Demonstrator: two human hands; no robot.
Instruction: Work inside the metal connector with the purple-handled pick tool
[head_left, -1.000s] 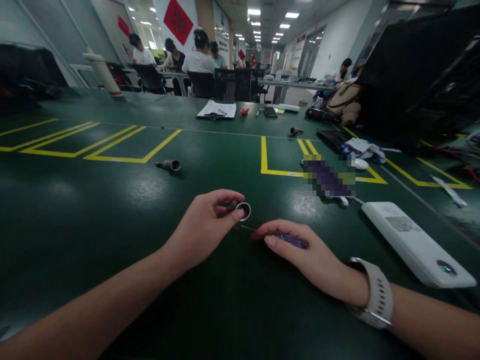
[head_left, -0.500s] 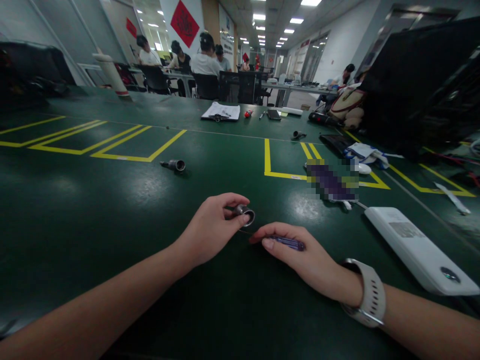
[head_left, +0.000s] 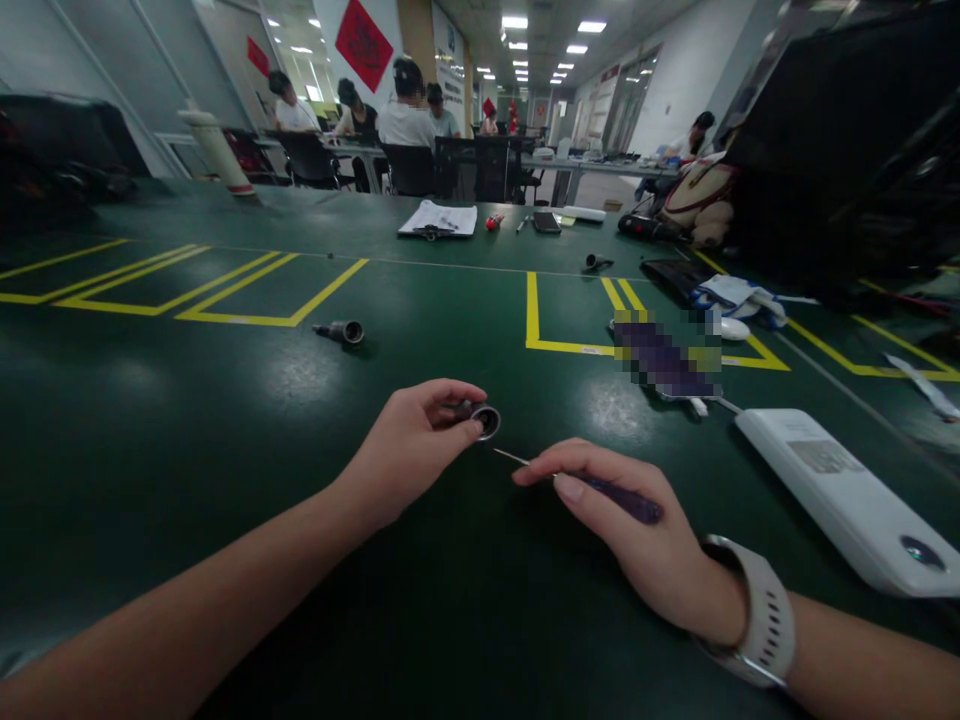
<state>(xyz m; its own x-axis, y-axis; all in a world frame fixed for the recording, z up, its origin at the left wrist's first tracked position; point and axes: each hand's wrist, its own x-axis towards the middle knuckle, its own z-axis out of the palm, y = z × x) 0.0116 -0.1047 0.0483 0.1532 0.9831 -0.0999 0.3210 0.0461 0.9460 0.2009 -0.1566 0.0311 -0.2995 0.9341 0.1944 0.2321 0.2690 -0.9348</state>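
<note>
My left hand (head_left: 409, 445) rests on the green table (head_left: 225, 420) and pinches a small round metal part (head_left: 484, 420) with a shiny rim and a dark opening facing me. My right hand (head_left: 637, 535), with a white watch (head_left: 757, 610) on its wrist, holds a slim purple-handled screwdriver (head_left: 622, 498). The thin metal shaft points left toward the metal part, and its tip sits a short gap away from it.
Another metal cylinder part (head_left: 341, 331) lies further back on the left. A white flat device (head_left: 847, 500) lies to the right, with a blurred purple item (head_left: 664, 358) behind it. Yellow tape lines (head_left: 247, 290) mark the table. Papers (head_left: 437, 219), tools and seated people are at the far end.
My right hand drew the screwdriver back to the right, so its tip now sits apart from the metal part. My left hand keeps its hold in about the same place.
</note>
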